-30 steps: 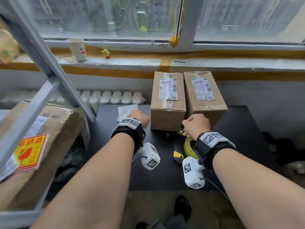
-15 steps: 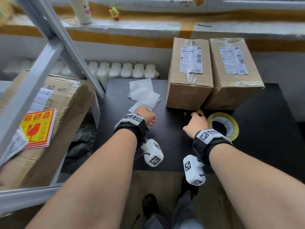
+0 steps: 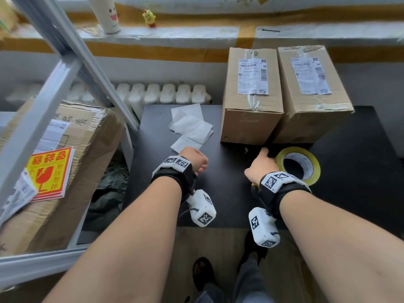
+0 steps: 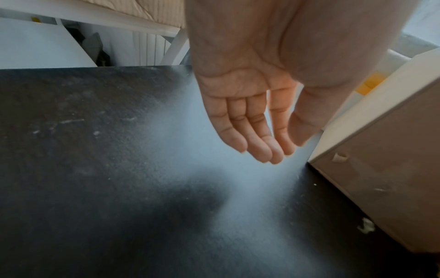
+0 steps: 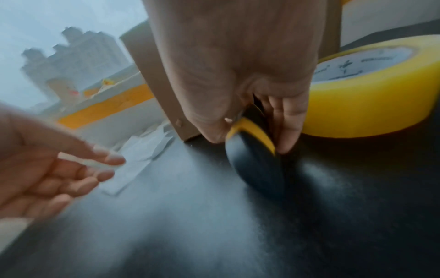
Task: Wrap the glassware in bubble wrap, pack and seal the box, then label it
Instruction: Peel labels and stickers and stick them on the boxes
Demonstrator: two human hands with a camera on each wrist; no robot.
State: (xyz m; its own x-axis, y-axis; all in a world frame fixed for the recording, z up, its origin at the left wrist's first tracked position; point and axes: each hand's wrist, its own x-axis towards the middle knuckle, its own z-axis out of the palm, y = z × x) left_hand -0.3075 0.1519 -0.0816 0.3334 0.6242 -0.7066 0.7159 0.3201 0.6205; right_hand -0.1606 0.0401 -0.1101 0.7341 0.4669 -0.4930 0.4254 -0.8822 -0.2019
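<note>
Two cardboard boxes stand side by side at the back of the black table: left box and right box, both taped shut w/ shipping labels on top. No glassware or bubble wrap in view, so prob. inside or not here; can't tell.

Right hand is down on the table just in front of the gap btwn the boxes. In the right wrist view its fingers and thumb are curled round a black-and-yellow tool, prob. a box cutter, blade not visible, lying against the tabletop. Yellow tape roll lies flat just beside that hand, to its right.

Left hand hovers over the table, holding nothing, fingers straight-ish and relaxed, close together, near the left box's front corner. White label sheets lie loose on the table beyond it.

Step, as I read it: sealing/labelling looks done on both boxes; the hand is either picking up or setting down the cutter. Next move needs a clean lift or release of the tool w/o nudging the tape roll or boxes.
</note>
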